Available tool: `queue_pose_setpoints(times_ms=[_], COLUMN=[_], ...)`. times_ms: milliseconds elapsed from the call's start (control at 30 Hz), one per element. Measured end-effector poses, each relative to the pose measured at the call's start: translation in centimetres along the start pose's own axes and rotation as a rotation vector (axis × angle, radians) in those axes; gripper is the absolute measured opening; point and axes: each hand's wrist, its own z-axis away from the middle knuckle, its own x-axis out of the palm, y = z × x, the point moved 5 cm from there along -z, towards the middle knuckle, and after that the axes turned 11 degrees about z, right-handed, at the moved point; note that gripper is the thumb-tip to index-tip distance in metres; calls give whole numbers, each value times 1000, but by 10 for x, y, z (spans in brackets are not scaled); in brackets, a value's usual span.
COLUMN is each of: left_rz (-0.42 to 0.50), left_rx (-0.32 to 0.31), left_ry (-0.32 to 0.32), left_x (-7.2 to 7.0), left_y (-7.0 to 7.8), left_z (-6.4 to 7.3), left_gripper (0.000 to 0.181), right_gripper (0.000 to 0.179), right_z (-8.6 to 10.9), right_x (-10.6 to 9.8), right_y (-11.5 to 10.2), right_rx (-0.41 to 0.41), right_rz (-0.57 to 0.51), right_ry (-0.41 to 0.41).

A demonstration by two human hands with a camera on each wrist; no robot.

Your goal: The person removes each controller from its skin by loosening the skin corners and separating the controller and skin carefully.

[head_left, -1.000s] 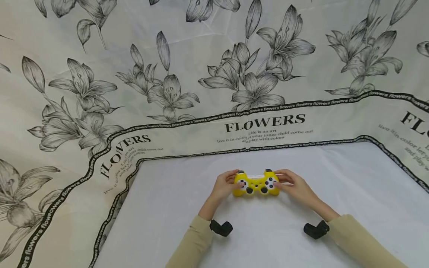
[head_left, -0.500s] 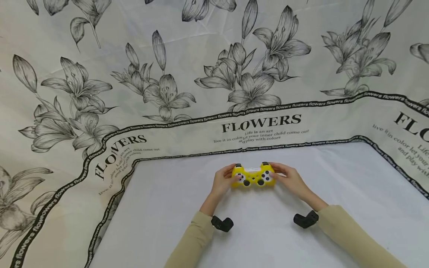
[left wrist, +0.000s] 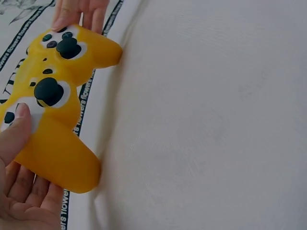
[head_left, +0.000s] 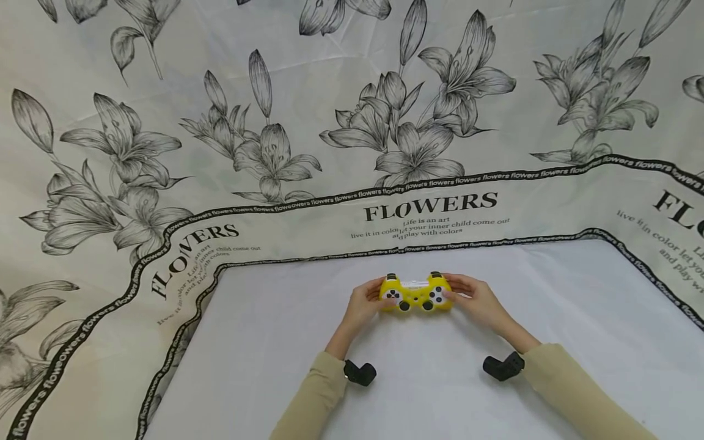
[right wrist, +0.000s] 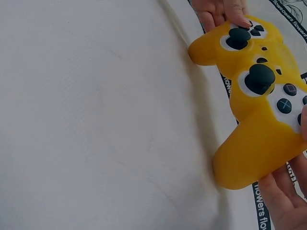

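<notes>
Both hands hold a yellow game controller (head_left: 416, 294) with black thumbsticks and white button areas, its face toward the head camera. My left hand (head_left: 363, 307) grips its left side, the thumb (left wrist: 15, 135) on the white pad by the direction buttons and the fingers (left wrist: 33, 191) underneath. On the other side my right hand (head_left: 480, 304) pinches it, thumb by the symbol buttons and fingers (right wrist: 280, 194) behind and below. In the right wrist view the right thumb is mostly cut off at the frame's edge. The controller's underside is hidden.
A white cloth-covered table (head_left: 275, 366) lies under the hands. Behind it hangs a white curtain (head_left: 308, 232) printed with black lilies and "FLOWERS" lettering. Each wrist carries a black camera mount (head_left: 360, 373) below the beige sleeve (head_left: 313, 397).
The controller and both hands shifted slightly up and left in the head view, then dropped a little. The controller's face tilt changed slightly; both hands keep their grip.
</notes>
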Motion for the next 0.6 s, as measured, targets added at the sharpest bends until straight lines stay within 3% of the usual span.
queue_pose_setpoints(times_ms=[133, 333, 600], left_rz=[-42, -171, -176], left_rx=[-7, 24, 7], left_ry=[7, -41, -72], left_x=[-2, 2, -7], left_y=[-3, -1, 1], left_z=[1, 6, 19], left_gripper=[57, 52, 50], right_gripper=[50, 46, 44], right_z=[-1, 4, 9], right_x=[0, -1, -2], right_y=[1, -1, -11], right_rx=[7, -11, -46], right_rz=[13, 48, 43], right_ry=[-1, 37, -18])
